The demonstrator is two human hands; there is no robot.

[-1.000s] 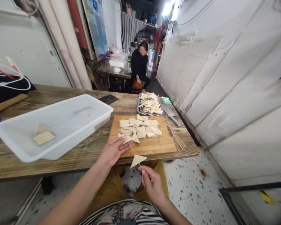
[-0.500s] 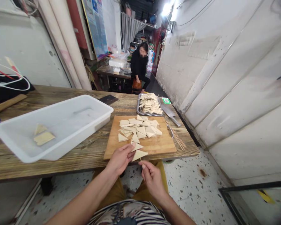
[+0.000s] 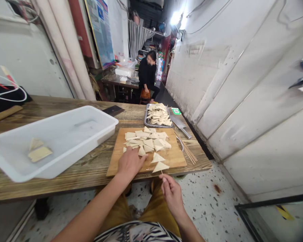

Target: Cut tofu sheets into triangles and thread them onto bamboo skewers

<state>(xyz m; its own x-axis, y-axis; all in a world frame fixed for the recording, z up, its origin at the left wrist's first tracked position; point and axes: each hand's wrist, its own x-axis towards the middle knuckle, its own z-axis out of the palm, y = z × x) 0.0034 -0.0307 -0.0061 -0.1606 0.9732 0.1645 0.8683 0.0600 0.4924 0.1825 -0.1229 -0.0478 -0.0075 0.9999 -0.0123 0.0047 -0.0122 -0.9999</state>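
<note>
The right hand [image 3: 173,196] pinches the end of a thin wooden skewer [image 3: 162,172] between thumb and fingertips. Just ahead sit two pale triangular slices [image 3: 161,166], perhaps tofu, which look light, soft and easily torn, so the stick is the safer hold. The left hand [image 3: 130,164] lies flat, fingers together, on a wooden cutting board [image 3: 175,163], against a heap of slices [image 3: 145,139] too overlapped to count. Farther left, a white plastic tub [image 3: 65,124] holds two more slices [image 3: 39,154]; straight ahead, a metal tray [image 3: 144,116] holds many.
</note>
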